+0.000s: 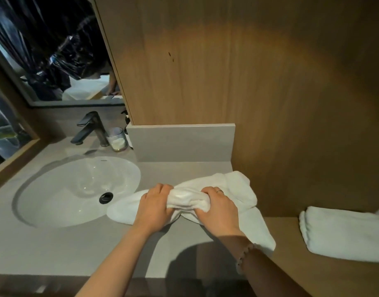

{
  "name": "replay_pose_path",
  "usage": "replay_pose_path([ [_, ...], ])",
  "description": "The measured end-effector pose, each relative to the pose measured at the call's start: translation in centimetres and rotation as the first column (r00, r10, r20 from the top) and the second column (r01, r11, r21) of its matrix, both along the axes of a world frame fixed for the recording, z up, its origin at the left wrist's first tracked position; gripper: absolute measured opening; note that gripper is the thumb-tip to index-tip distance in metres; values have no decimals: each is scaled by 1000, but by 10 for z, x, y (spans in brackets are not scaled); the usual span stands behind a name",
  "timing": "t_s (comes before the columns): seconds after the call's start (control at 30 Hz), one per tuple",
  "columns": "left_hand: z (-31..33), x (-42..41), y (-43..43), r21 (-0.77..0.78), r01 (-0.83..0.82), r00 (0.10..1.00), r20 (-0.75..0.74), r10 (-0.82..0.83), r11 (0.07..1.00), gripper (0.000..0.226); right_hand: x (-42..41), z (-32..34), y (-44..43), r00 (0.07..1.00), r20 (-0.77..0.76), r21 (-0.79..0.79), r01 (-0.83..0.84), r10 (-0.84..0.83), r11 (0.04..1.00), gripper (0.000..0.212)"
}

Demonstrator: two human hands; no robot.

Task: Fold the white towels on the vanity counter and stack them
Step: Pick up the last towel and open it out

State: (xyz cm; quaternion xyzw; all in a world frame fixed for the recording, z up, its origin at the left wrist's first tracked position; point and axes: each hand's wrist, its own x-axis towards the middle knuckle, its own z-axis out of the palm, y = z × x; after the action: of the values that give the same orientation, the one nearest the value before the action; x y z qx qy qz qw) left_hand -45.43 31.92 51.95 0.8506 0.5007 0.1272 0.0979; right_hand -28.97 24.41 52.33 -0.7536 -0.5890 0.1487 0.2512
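Observation:
A crumpled white towel [233,189] lies on the grey vanity counter [55,249], to the right of the sink. My left hand [155,205] and my right hand [218,207] both grip a bunched fold of it near its middle, fingers curled into the cloth. One end of the towel spreads toward the sink, the other hangs over the counter's right edge. A second white towel [342,234], folded, lies on the lower wooden shelf at the right.
A white oval sink [62,189] with a dark drain takes up the counter's left half. Behind it stand a dark tap [92,128] and a glass [118,139]. A wood panel wall [227,71] and grey backsplash [181,142] close off the back.

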Motion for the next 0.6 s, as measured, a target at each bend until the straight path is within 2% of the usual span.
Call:
replay_pose_path([
  [0.1,0,-5,5,-86,63,996,69,-57,994,68,12,-4,6,992,44,-62,-111,114,992,69],
  [0.17,2,-7,8,-106,67,992,113,-55,992,68,22,-1,7,966,62,-162,-239,252,957,74],
  [0.2,3,-8,10,-116,64,990,129,-49,991,68,27,-1,6,954,64,-162,-279,292,947,74],
  [0.3,10,-5,17,-137,47,990,135,-28,990,74,36,-5,4,957,51,87,-291,287,953,57],
  [0.37,15,-3,16,-146,12,988,155,10,989,78,43,4,8,962,-57,74,-264,269,962,47],
  [0.43,17,-2,15,-121,-25,968,245,54,992,78,46,12,15,966,-72,55,-245,249,968,42],
  [0.5,23,-3,15,-98,-70,929,355,100,993,59,44,23,23,975,-56,140,-205,215,969,34],
  [0.57,34,-4,16,-54,-111,875,469,124,992,19,39,36,27,975,-88,208,-184,206,961,26],
  [0.6,40,-4,17,-21,-129,852,509,121,991,11,36,40,29,973,-106,235,-178,207,956,23],
])
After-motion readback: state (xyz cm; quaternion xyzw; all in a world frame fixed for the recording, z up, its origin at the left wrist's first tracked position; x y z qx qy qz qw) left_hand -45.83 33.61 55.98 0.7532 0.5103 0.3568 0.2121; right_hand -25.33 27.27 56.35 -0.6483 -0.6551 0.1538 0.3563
